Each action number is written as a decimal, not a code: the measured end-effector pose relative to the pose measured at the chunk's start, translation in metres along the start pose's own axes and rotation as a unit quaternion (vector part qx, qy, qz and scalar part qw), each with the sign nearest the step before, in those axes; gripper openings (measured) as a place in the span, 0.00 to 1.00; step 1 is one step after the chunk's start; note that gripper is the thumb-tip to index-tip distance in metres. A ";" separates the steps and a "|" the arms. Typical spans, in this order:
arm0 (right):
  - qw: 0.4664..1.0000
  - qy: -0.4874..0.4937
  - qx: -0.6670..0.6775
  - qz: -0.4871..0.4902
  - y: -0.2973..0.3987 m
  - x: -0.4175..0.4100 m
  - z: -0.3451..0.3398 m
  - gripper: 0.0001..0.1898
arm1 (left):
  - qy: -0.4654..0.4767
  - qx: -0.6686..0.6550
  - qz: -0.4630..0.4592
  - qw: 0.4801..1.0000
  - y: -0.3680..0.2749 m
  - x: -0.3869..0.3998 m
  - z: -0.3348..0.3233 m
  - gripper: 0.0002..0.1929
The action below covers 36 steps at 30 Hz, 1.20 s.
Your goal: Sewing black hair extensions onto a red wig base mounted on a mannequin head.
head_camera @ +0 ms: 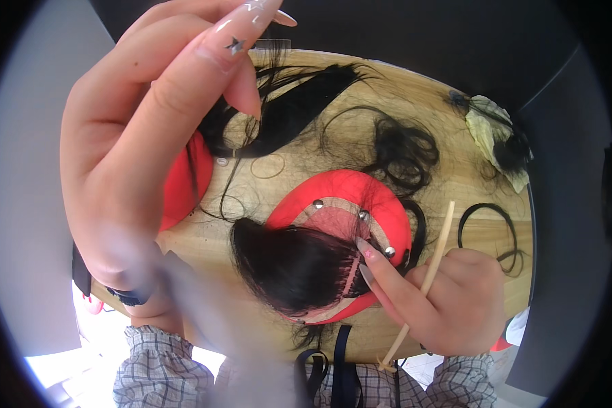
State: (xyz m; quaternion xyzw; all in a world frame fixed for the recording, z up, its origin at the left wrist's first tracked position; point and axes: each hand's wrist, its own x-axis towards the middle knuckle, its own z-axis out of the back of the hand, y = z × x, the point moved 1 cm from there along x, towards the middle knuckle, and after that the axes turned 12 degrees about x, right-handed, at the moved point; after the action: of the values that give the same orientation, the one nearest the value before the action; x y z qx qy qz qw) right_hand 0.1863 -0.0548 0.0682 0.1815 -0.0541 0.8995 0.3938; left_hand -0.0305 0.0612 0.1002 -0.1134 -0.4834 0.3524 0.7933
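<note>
My left hand [148, 97] is raised close to the camera, its thumb and a finger bent together at the top edge. Whether something is between their tips cannot be told. Across my right hand [454, 301] lies a thin wooden stick [441, 239], gripped between the fingers. The right index fingertip touches a hairpiece base of pinkish mesh [331, 222] beside a narrow parting strip [353, 275]. Long black hair [290, 265] is swept left from that strip. The base is fixed with round metal pins to a red rounded block [290, 196].
A second red block [199, 178] shows partly behind my left hand. On the wooden table [306, 168] lie a black hair bundle [306, 112], loose hair [408, 148], a coiled strand [489, 206], a tan rubber band [268, 166] and crumpled pale paper [487, 120]. Dark panels [438, 41] stand behind.
</note>
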 end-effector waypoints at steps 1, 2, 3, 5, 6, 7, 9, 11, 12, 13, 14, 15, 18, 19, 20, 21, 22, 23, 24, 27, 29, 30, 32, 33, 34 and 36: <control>1.000 0.007 -0.004 -0.010 0.001 0.001 0.000 0.22 | 0.008 0.003 -0.003 1.000 0.001 0.000 0.001 0.17; 1.000 0.011 0.003 -0.011 0.001 0.001 0.000 0.22 | 0.014 0.001 -0.005 1.000 0.002 0.000 0.002 0.17; 1.000 0.014 0.010 -0.012 0.001 0.001 0.000 0.23 | 0.016 -0.002 -0.004 1.000 0.002 0.000 0.002 0.16; 1.000 0.010 0.022 -0.013 0.001 0.002 -0.002 0.23 | 0.016 -0.007 0.001 1.000 0.001 0.000 0.002 0.16; 1.000 0.002 0.026 -0.016 0.001 0.001 -0.002 0.23 | 0.017 -0.013 -0.002 1.000 0.001 0.000 0.002 0.16; 0.999 -0.006 0.029 -0.019 0.001 0.001 -0.002 0.24 | 0.019 -0.020 -0.005 1.000 0.001 0.000 0.001 0.16; 0.999 -0.002 0.033 -0.019 0.000 -0.001 0.001 0.25 | 0.020 -0.036 -0.016 0.999 0.001 0.000 0.000 0.16; 0.998 0.002 0.050 -0.045 0.001 -0.002 0.004 0.22 | 0.008 -0.058 -0.019 0.998 -0.002 0.001 -0.006 0.15; 0.995 -0.001 0.072 -0.064 -0.001 -0.001 0.005 0.19 | 0.009 -0.051 -0.008 0.999 -0.004 -0.001 -0.006 0.15; 0.992 -0.003 0.095 -0.084 -0.003 -0.001 0.005 0.16 | 0.010 -0.044 0.004 0.999 -0.005 -0.002 -0.006 0.15; 0.992 -0.019 0.096 -0.076 -0.007 -0.001 0.005 0.15 | 0.021 -0.027 0.023 0.999 -0.008 -0.004 -0.004 0.15; 0.992 -0.033 0.090 -0.077 -0.008 -0.001 0.009 0.14 | 0.028 0.002 0.027 0.999 -0.008 -0.004 -0.003 0.14; 0.985 -0.092 0.060 -0.129 -0.010 0.003 0.013 0.14 | 0.037 0.124 0.017 0.991 -0.008 -0.002 -0.002 0.13; 0.979 -0.114 0.050 -0.161 -0.012 0.003 0.015 0.15 | 0.039 0.162 0.010 0.986 -0.006 -0.001 -0.001 0.13; 0.971 -0.135 0.041 -0.192 -0.013 0.003 0.016 0.16 | 0.045 0.185 0.002 0.982 0.002 0.000 0.003 0.13; 0.961 -0.156 0.040 -0.225 -0.019 0.002 0.017 0.17 | 0.049 0.214 -0.004 0.976 0.004 0.002 0.005 0.13; 0.949 -0.176 0.039 -0.257 -0.025 0.000 0.018 0.18 | 0.062 0.166 0.024 0.984 0.003 0.001 0.006 0.13; 0.936 -0.196 0.037 -0.289 -0.031 -0.003 0.019 0.19 | 0.074 0.117 0.051 0.989 0.002 0.000 0.005 0.14; 0.925 -0.179 0.020 -0.334 -0.039 -0.009 0.023 0.17 | 0.087 0.064 0.077 0.991 -0.001 0.000 0.003 0.14; 0.906 -0.215 0.014 -0.365 -0.052 -0.017 0.029 0.13 | 0.110 -0.096 0.118 0.982 -0.006 -0.001 -0.002 0.16; 0.928 -0.189 0.053 -0.316 -0.046 -0.016 0.031 0.14 | 0.099 -0.191 0.164 0.963 -0.013 -0.002 -0.008 0.16; 0.945 -0.159 0.089 -0.270 -0.043 -0.015 0.027 0.16 | 0.097 -0.213 0.180 0.955 -0.014 -0.002 -0.006 0.16; 0.974 -0.104 0.098 -0.175 -0.035 -0.003 0.015 0.22 | 0.099 -0.246 0.198 0.944 -0.014 -0.003 -0.001 0.16; 0.986 -0.076 0.063 -0.137 -0.027 0.004 0.008 0.25 | 0.096 -0.260 0.203 0.939 -0.014 -0.002 -0.004 0.16; 0.988 -0.070 0.073 -0.118 -0.023 0.012 0.000 0.24 | 0.088 -0.265 0.211 0.937 -0.016 -0.001 -0.003 0.16; 0.991 -0.056 0.090 -0.081 -0.018 0.022 -0.015 0.22 | 0.062 -0.265 0.229 0.935 -0.018 -0.002 -0.005 0.16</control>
State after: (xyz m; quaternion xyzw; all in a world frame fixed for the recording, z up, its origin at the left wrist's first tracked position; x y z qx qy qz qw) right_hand 0.1811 -0.0237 0.0620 0.2703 0.0205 0.8541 0.4438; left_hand -0.0185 0.0475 0.1058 -0.4482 -0.4702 0.3760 0.6608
